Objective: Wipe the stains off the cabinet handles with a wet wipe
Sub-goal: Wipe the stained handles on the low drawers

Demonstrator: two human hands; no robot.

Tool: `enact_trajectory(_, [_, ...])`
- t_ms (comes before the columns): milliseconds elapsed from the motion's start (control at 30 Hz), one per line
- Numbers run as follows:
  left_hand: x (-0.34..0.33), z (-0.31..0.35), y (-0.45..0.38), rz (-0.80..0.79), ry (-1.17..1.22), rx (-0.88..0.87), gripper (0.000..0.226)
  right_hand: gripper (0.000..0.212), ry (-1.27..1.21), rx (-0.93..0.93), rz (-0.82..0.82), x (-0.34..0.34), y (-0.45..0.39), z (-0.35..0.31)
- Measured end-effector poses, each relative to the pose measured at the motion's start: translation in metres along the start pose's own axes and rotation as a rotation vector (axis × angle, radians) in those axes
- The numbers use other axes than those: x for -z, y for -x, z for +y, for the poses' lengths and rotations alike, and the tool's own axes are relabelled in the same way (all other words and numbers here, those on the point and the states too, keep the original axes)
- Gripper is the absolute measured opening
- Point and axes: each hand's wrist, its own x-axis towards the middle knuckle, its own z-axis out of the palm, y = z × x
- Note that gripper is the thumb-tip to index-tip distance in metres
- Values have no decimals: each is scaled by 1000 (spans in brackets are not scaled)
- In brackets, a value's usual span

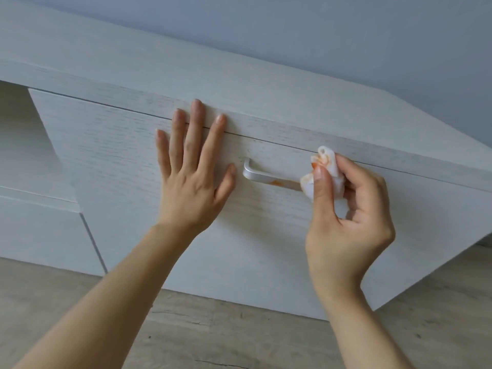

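Midway: right hand (348, 217) pinching orange-smeared wet wipe (323, 171) on handle (266, 178), left hand (193, 166) fingers flat bracing door (127, 161), stain (275, 183) remaining.

Soft, even daylight; faint shadows; no glare; sharp focus; straight edges bow toward the corners.
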Motion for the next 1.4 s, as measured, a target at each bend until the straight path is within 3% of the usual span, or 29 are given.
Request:
enact_trajectory(233, [-2,3,-3,53,62,19,62,15,1,-47,151,0,-4,18])
enact_trajectory(400, [-7,7,-4,113,110,50,62,8,-58,-136,77,-4,2,22])
enact_trajectory(600, [-16,16,-5,185,99,101,59,6,1,-47,-39,11,9,28])
enact_trajectory(700, [-18,18,-6,191,96,103,58,26,-66,-126,-75,12,17,28])
enact_trajectory(867, [-18,18,-6,189,95,102,57,33,-17,-123,-50,20,18,31])
enact_trajectory(1000, [-18,18,-6,176,102,105,58,21,159,-63,0,21,8,31])
enact_trajectory(1100, [-18,19,-5,177,103,103,57,11,61,-135,62,13,3,28])
enact_trajectory(1233, [-19,19,-5,176,93,100,57,2,-66,-216,-1,11,16,25])
enact_trajectory(1400, [-21,17,-5,187,89,103,57,18,-69,-154,-58,16,25,22])
